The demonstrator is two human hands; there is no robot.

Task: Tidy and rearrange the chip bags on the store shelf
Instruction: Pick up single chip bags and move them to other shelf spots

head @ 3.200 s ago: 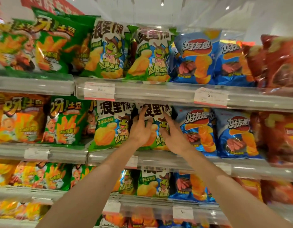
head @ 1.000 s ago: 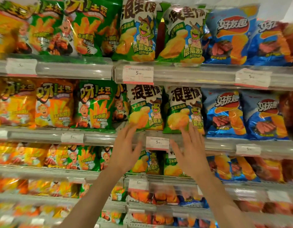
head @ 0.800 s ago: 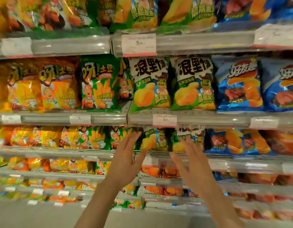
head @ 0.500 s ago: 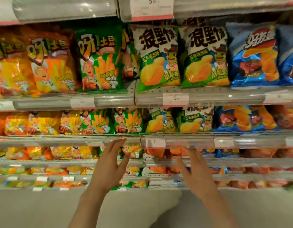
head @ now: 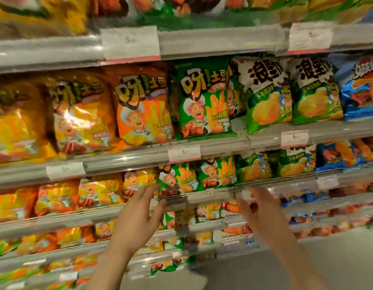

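**Both hands reaching toward the lower shelf**

While the picture is smearing with blur, the left hand (head: 137, 218) is hanging before the lower shelf (head: 210, 195) with its fingers (head: 147, 192) straight and released, their tips lying just at the shelf's front rail below a green bag (head: 179, 178); whether they are touching it cannot be told. The right hand (head: 263, 214) is hovering to the right at much the same height, fingers loosely spread and grasping nothing, near a blurred price tag (head: 245, 194) on that rail.

The chip bags are standing in rows on the shelves. On the middle shelf (head: 221, 146) an orange bag (head: 142, 107) is standing just beside a big green bag (head: 202, 97), and further right two frog bags (head: 263, 91) are leaning side by side, with a blue bag (head: 361, 88) at the edge. On the lower shelf, yellow bags (head: 97, 191) are sitting left of the green ones, with smaller frog bags (head: 254, 167) to the right. More bags are lining the shelves below, too blurred to tell apart.
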